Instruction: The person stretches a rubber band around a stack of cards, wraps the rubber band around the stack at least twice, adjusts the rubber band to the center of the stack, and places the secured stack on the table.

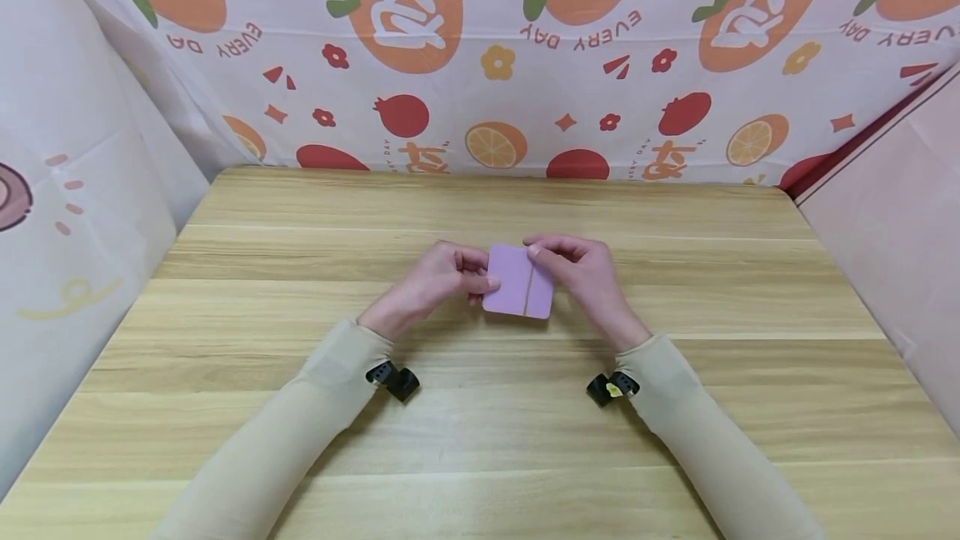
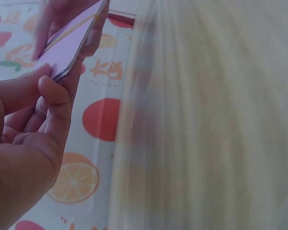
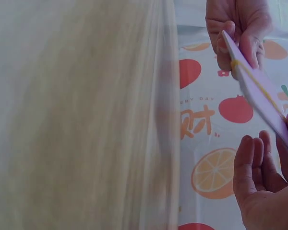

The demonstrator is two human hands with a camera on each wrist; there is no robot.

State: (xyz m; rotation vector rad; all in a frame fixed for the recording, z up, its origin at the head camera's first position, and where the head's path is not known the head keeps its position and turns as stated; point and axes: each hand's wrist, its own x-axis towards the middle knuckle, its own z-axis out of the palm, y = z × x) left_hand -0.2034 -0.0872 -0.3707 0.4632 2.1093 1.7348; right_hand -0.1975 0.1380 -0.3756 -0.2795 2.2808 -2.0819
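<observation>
Above the wooden table, both hands hold a small, thin lilac notebook with rounded corners. A narrow yellow elastic band runs round it near its right side. My left hand pinches the notebook's left edge, thumb on the lilac face and fingers behind. At the top right corner my right hand pinches it, the thumb close to the band's upper end. Seen in the right wrist view, the notebook is tilted and nearly edge-on; the other fingers of my right hand stand apart from it.
The wood-grain table stretches out under both forearms. Behind its far edge hangs a white fruit-print curtain, with pale cloth at the left and a pale panel at the right. Each wrist carries a small black camera.
</observation>
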